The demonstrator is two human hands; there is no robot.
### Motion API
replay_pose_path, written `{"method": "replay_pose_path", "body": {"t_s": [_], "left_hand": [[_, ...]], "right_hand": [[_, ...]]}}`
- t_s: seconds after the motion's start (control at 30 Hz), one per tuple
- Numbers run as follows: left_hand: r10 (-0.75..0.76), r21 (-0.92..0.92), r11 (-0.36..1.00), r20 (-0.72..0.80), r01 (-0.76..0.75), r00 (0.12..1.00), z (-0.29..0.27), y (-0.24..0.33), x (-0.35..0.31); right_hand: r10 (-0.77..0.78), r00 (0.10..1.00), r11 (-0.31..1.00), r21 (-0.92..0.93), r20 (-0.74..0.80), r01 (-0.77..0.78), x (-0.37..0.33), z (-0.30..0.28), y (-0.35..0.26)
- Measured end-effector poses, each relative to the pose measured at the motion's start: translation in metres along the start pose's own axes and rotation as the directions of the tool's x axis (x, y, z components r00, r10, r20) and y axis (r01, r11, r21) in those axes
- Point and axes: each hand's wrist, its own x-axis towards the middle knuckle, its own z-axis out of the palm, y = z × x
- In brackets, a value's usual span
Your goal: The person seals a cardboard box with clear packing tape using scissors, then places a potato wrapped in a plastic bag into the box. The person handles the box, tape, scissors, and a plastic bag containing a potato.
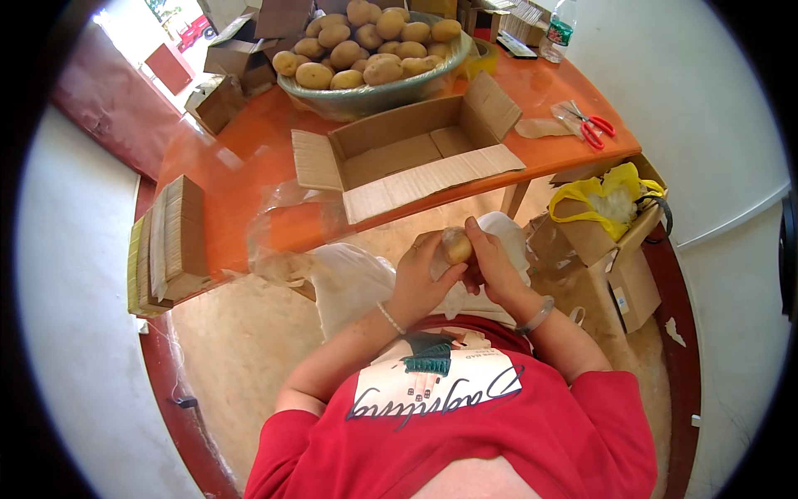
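Observation:
Above my lap, both hands are closed around one potato [457, 247]. My left hand [418, 276] grips it from the left, with the thumb along its lower side. My right hand [496, 268] holds the other side, thumb pointing up. Something thin and whitish, like clear plastic, shows on the potato's left; its edges are hard to make out. Just beyond my hands, an open cardboard box [391, 158] with its flaps spread sits at the near edge of the orange table [241, 179]. Behind it a large bowl [366, 101] is heaped with potatoes [383, 70].
Red-handled scissors [595, 131] lie at the table's right, with a plastic bottle [559, 33] farther back. Flattened cartons [179, 237] stand at the left edge beside loose plastic film [287, 220]. A yellow bag [611, 200] sits in a carton on the right. More boxes [237, 58] crowd the back.

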Motion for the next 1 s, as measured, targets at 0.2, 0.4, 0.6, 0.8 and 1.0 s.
{"method": "replay_pose_path", "body": {"t_s": [0.2, 0.4, 0.6, 0.8, 1.0], "left_hand": [[-0.475, -0.276, 0.784, 0.310, 0.556, 0.823, -0.024, -0.029, 0.007], [-0.411, -0.407, 0.714, 0.417, 0.570, 0.811, -0.025, -0.002, 0.016], [-0.330, -0.219, 0.848, 0.494, 0.483, 0.805, -0.043, -0.011, 0.019], [0.085, 0.413, 0.893, 0.239, -0.180, 0.967, -0.044, -0.006, 0.023], [-0.178, 0.239, 0.962, 0.188, 0.131, 0.966, -0.031, -0.012, 0.009]], "right_hand": [[-0.417, 0.880, 0.547, -0.711, 0.227, 0.442, -0.013, -0.022, -0.028], [-0.304, 0.859, 0.484, -0.710, 0.413, 0.512, -0.015, -0.012, -0.042], [-0.317, 0.931, 0.686, -0.633, 0.183, 0.358, -0.016, -0.020, -0.032], [-0.113, 0.979, 0.952, -0.264, 0.172, 0.157, -0.014, -0.012, -0.026], [-0.101, 0.986, 0.993, -0.043, 0.132, 0.108, -0.013, -0.007, -0.004]]}}
